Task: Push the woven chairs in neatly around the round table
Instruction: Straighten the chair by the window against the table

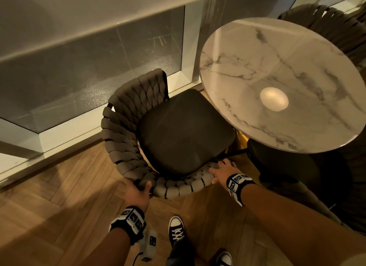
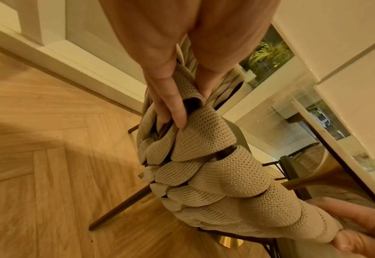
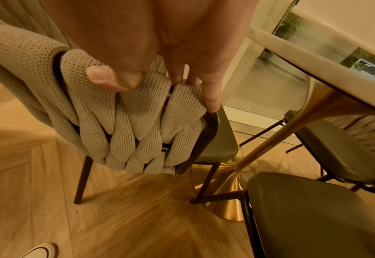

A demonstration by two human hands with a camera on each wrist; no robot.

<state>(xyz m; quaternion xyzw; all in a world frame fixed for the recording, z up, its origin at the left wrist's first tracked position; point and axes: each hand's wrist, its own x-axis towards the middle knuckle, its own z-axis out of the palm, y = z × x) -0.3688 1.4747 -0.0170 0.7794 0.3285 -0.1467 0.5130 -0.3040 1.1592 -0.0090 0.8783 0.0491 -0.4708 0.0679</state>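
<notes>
My left hand (image 1: pixel 138 192) grips the curved woven back of the chair (image 1: pixel 158 131) at its near corner, thumb on the inner side and fingers (image 2: pixel 171 104) curled into the knitted straps. My right hand (image 1: pixel 222 171) holds the other end of the same backrest, where the weave stops at the dark frame; its thumb presses into a strap and the fingers (image 3: pixel 210 97) hook over the top edge. Both hands are closed on the chair.

Just beyond my right hand, a second chair (image 3: pixel 303 209) stands tucked under the round table (image 1: pixel 281 83), its dark seat close to the one I hold. I see one leg of my chair (image 3: pixel 206 181) standing right at the flared gold base (image 3: pixel 228 202) of the table pedestal; I cannot tell whether they touch. A third woven chair (image 1: pixel 324 22) sits on the far side of the table. To the left, a low glass panel (image 1: pixel 89 68) in a white frame runs along the wall, near the chair's curved back. The herringbone wood floor (image 1: pixel 59 196) lies underneath, with my shoes (image 1: pixel 176 229) behind the backrest.

The chair's open front points right towards the table, with the far corner of its seat already beneath the marble top. Its back wraps from the window side round to me.
</notes>
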